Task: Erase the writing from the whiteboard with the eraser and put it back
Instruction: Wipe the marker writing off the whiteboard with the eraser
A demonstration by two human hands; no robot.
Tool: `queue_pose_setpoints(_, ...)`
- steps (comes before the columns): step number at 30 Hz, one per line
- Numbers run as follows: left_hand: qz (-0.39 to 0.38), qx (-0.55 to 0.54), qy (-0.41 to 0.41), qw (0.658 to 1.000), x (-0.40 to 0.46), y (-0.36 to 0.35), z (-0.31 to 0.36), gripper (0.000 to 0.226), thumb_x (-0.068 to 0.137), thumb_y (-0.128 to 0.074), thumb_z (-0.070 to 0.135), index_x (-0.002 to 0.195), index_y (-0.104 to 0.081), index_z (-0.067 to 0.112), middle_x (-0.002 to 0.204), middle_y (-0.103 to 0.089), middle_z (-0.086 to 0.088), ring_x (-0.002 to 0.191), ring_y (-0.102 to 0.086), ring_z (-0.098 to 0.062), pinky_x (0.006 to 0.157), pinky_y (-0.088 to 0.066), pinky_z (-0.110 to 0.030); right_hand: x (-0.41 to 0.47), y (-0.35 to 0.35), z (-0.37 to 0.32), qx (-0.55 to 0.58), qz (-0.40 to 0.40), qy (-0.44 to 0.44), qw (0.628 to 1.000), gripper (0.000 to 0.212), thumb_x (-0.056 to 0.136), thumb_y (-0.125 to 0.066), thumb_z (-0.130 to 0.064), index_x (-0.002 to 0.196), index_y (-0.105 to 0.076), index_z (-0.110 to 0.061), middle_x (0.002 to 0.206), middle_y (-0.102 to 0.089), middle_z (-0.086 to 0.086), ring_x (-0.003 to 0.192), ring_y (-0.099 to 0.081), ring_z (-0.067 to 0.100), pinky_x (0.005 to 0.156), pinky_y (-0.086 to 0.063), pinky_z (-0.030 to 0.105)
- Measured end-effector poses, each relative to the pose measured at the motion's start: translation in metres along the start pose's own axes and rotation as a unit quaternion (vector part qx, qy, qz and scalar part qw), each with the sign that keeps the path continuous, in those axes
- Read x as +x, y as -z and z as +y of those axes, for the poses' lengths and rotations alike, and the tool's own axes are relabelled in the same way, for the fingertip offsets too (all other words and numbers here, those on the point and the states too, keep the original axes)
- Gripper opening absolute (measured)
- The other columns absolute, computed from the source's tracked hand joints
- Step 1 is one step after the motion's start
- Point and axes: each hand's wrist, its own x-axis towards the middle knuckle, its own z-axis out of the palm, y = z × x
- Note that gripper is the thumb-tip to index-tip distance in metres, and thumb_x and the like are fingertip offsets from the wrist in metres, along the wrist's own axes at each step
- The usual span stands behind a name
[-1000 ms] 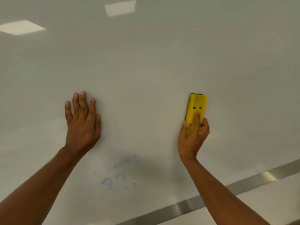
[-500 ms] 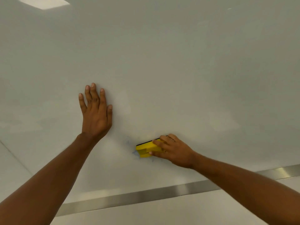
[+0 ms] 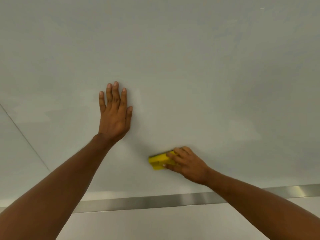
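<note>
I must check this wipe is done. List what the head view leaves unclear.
- Board under the yellow block eraser: covered by it and the right hand.
- White whiteboard beyond its steel bottom rail: cut off by the frame edges.
- Surface under the flat left hand: hidden.

I saw a yellow eraser (image 3: 160,161), a small block with a thin dark pad along its upper edge, lying lengthwise against the whiteboard (image 3: 207,75) low on its surface, above the bottom metal rail. The board was pale grey-white and glossy, and I could make out no writing on it, only faint smudges.
</note>
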Motion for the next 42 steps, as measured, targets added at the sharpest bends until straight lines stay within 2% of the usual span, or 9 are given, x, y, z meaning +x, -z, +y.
queue_pose_setpoints(5, 0.013, -0.003, -0.008, 1.000, -0.003, -0.003, -0.002, 0.061, 0.106, -0.031, 0.029, 0.156, -0.008, 0.004, 0.162, -0.011, -0.027, 0.151, -0.005, -0.042, 0.123, 0.004, -0.053, 0.012, 0.013, 0.011, -0.003, 0.009, 0.014, 1.000, 0.041, 0.106, -0.036, -0.015, 0.135, -0.055, -0.035, 0.127, -0.064, 0.011, 0.111, -0.052, 0.033, 0.092, -0.038, 0.043)
queue_pose_setpoints(8, 0.019, -0.008, -0.008, 1.000, -0.003, -0.004, -0.003, 0.059, 0.105, -0.033, 0.027, 0.156, -0.013, 0.003, 0.162, -0.013, -0.028, 0.151, -0.007, -0.043, 0.123, 0.004, -0.052, 0.047, 0.035, 0.031, -0.017, 0.076, -0.112, 0.991, 0.056, 0.090, -0.061, -0.007, 0.137, -0.055, -0.036, 0.136, -0.053, 0.012, 0.113, -0.048, 0.035, 0.091, -0.036, 0.043)
queue_pose_setpoints(12, 0.023, -0.009, -0.005, 1.000, -0.003, -0.004, -0.002, 0.058, 0.105, -0.036, 0.026, 0.154, -0.019, 0.000, 0.161, -0.016, -0.029, 0.150, -0.009, -0.044, 0.123, 0.004, -0.052, 0.076, 0.042, 0.033, -0.003, 0.136, -0.226, 0.965, 0.057, 0.091, -0.062, -0.007, 0.140, -0.052, -0.035, 0.139, -0.044, 0.012, 0.113, -0.048, 0.037, 0.092, -0.037, 0.046)
queue_pose_setpoints(18, 0.019, -0.004, 0.000, 1.000, -0.003, -0.003, 0.000, 0.059, 0.105, -0.035, 0.026, 0.155, -0.015, 0.002, 0.162, -0.015, -0.027, 0.150, -0.010, -0.043, 0.123, 0.004, -0.051, 0.024, 0.007, 0.002, -0.002, -0.006, -0.010, 1.000, 0.049, 0.106, -0.023, -0.010, 0.138, -0.052, -0.032, 0.132, -0.059, 0.013, 0.114, -0.049, 0.037, 0.094, -0.036, 0.047)
queue_pose_setpoints(22, 0.014, -0.007, 0.006, 1.000, -0.004, -0.002, 0.004, 0.059, 0.105, -0.031, 0.027, 0.155, -0.015, 0.000, 0.162, -0.013, -0.028, 0.150, -0.009, -0.044, 0.122, 0.003, -0.053, -0.007, 0.005, 0.011, -0.027, -0.064, 0.041, 0.997, 0.046, 0.107, -0.021, -0.016, 0.139, -0.049, -0.034, 0.132, -0.057, 0.011, 0.115, -0.051, 0.035, 0.097, -0.034, 0.046)
queue_pose_setpoints(29, 0.012, -0.011, 0.002, 1.000, -0.005, -0.006, 0.007, 0.060, 0.105, -0.028, 0.027, 0.156, -0.008, 0.002, 0.162, -0.008, -0.027, 0.152, 0.003, -0.038, 0.121, 0.010, -0.054, -0.006, 0.055, 0.073, -0.046, 0.084, -0.191, 0.977, 0.062, 0.088, -0.057, -0.001, 0.138, -0.053, -0.036, 0.135, -0.056, 0.015, 0.113, -0.050, 0.040, 0.094, -0.038, 0.048)
queue_pose_setpoints(33, 0.013, -0.012, 0.002, 1.000, -0.006, -0.007, 0.007, 0.061, 0.104, -0.029, 0.026, 0.156, -0.007, 0.003, 0.163, -0.006, -0.025, 0.152, 0.012, -0.031, 0.121, 0.012, -0.052, -0.019, 0.067, 0.093, -0.023, 0.213, -0.389, 0.896, 0.058, 0.091, -0.060, -0.007, 0.142, -0.049, -0.031, 0.138, -0.048, 0.016, 0.118, -0.047, 0.040, 0.099, -0.038, 0.047)
queue_pose_setpoints(40, 0.010, -0.019, -0.011, 1.000, -0.007, -0.006, 0.006, 0.062, 0.103, -0.034, 0.023, 0.155, -0.008, 0.001, 0.162, -0.007, -0.030, 0.151, 0.007, -0.036, 0.120, 0.010, -0.056, -0.026, 0.020, 0.006, 0.123, 0.319, -0.663, 0.666, 0.062, 0.088, -0.073, -0.013, 0.144, -0.047, -0.019, 0.134, -0.045, 0.019, 0.112, -0.045, 0.033, 0.103, -0.036, 0.024)
queue_pose_setpoints(42, 0.004, -0.019, -0.019, 1.000, -0.007, -0.006, 0.004, 0.063, 0.104, -0.033, 0.025, 0.156, -0.007, 0.001, 0.162, -0.004, -0.029, 0.151, 0.008, -0.037, 0.120, 0.009, -0.057, -0.017, 0.008, -0.016, 0.168, 0.342, -0.716, 0.585, 0.066, 0.086, -0.075, -0.010, 0.144, -0.044, -0.017, 0.129, -0.046, 0.023, 0.116, -0.047, 0.034, 0.107, -0.039, 0.030)
